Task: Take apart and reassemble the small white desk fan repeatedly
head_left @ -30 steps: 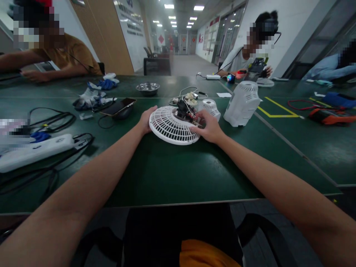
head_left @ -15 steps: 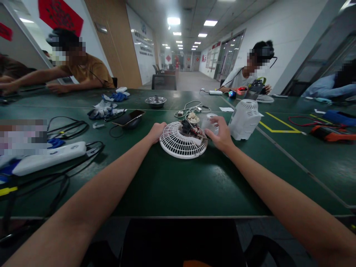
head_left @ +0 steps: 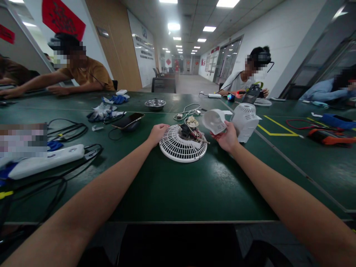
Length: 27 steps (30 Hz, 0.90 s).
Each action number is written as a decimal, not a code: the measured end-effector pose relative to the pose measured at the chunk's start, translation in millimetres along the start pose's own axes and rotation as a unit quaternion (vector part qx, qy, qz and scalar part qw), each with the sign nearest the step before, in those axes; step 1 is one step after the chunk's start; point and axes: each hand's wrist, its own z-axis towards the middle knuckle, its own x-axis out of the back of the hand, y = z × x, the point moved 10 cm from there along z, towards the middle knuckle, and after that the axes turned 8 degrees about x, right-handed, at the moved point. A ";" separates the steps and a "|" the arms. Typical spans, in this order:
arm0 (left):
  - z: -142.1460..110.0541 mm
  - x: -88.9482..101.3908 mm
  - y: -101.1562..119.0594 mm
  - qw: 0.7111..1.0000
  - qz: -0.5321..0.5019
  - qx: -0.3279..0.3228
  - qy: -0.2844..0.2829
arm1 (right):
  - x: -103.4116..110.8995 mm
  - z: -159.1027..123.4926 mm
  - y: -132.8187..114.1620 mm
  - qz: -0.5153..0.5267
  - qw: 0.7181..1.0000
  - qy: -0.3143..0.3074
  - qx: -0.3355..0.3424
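Reader: What are the hands doing?

Describer: The right hand [head_left: 228, 139] grips a small white cover [head_left: 213, 119], thumb and fingers closed on its lower right side. The cover is tilted and seems to be off the table [head_left: 178, 196]. The left hand [head_left: 157, 134] is at the left rim of a round white grille [head_left: 178, 152]. Its fingers are bent against the rim; whether they pinch it or only rest there, I cannot tell.

Reader: Where is the grille?

Describer: Flat on the green table, between the hands. On its far part sits a motor [head_left: 188, 130], dark, with a cream-coloured piece and thin wires. A narrow rod sticks out to the right.

Reader: How far along is the work?

Describer: By my judgement, partly taken apart. The motor lies bare, and the cover is apart from it, to its right. A taller white housing [head_left: 247, 120] stands upright just beyond the right hand, also separate. The motor and its wires are together on the grille; I cannot see whether they are fastened to it.

Reader: Anything near?

Describer: A pale cable [head_left: 185, 110] loops behind the motor. A metal bowl [head_left: 155, 104] sits farther back, and a phone [head_left: 130, 121] lies left of the grille.
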 end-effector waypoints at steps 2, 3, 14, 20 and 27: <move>-1.3 -1.4 1.1 1.000 -0.003 0.002 -0.004 | -19.4 -6.8 -7.8 0.061 0.997 -0.043 0.007; -2.4 -1.7 2.1 1.000 -0.004 0.002 -0.005 | -28.0 -11.2 -13.5 0.077 0.995 -0.056 0.022; -2.1 -5.2 4.4 0.999 0.034 -0.024 -0.027 | -69.3 -55.1 -61.5 0.008 0.985 -0.110 0.137; 10.7 -22.0 6.6 0.991 0.086 -0.068 -0.082 | -59.0 -64.5 -64.1 -0.038 0.985 -0.090 0.143; 7.8 -25.4 5.9 0.991 0.071 -0.052 -0.102 | -54.4 -76.1 -67.9 -0.138 0.970 -0.060 0.189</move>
